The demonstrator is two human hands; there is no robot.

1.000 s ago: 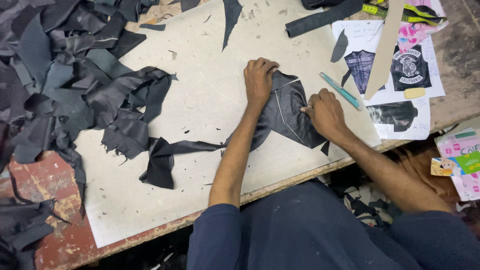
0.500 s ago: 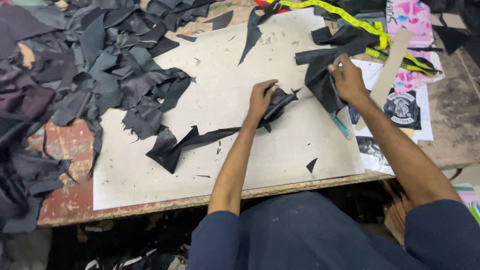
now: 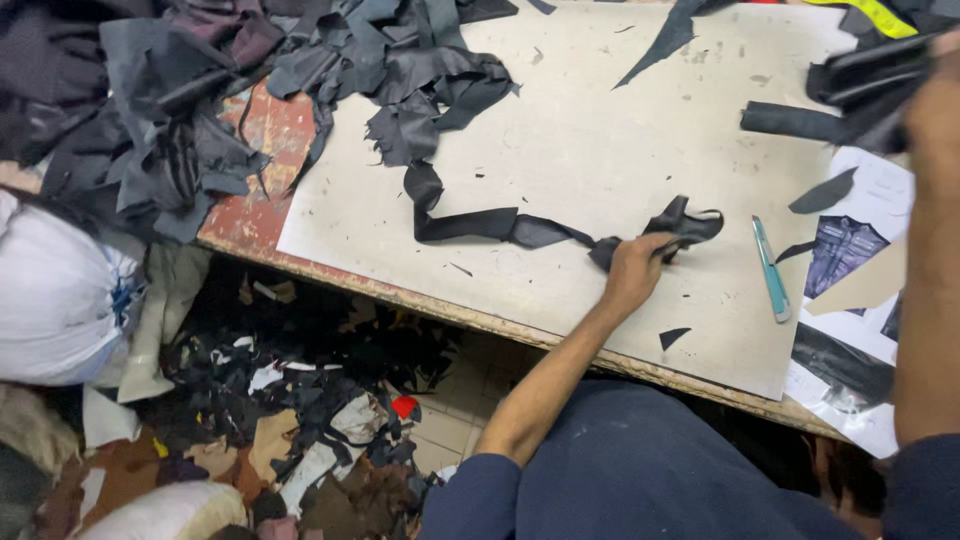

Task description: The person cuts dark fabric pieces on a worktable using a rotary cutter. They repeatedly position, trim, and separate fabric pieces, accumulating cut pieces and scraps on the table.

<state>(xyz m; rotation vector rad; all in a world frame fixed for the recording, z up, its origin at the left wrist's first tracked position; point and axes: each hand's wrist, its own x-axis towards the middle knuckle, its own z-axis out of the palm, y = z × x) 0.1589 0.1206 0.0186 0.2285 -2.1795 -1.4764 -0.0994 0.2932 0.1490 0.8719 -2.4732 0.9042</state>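
Now | left hand (image 3: 634, 268) fingers curled on black strip (image 3: 500, 226) | right hand (image 3: 935, 100) blurred, cannot tell

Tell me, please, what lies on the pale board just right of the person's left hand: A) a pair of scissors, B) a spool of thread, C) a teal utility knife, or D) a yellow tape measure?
C: a slim teal utility knife lies flat on the pale board, apart from the left hand, which grips a black scrap.

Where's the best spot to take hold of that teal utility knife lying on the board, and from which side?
Probably grip the teal utility knife around the middle of its slim handle, coming straight down from above. It lies flat on the pale cutting board, lengthwise away from the table edge, with bare board on both long sides, so fingers can pinch across its narrow width. The left hand sits clear of it.
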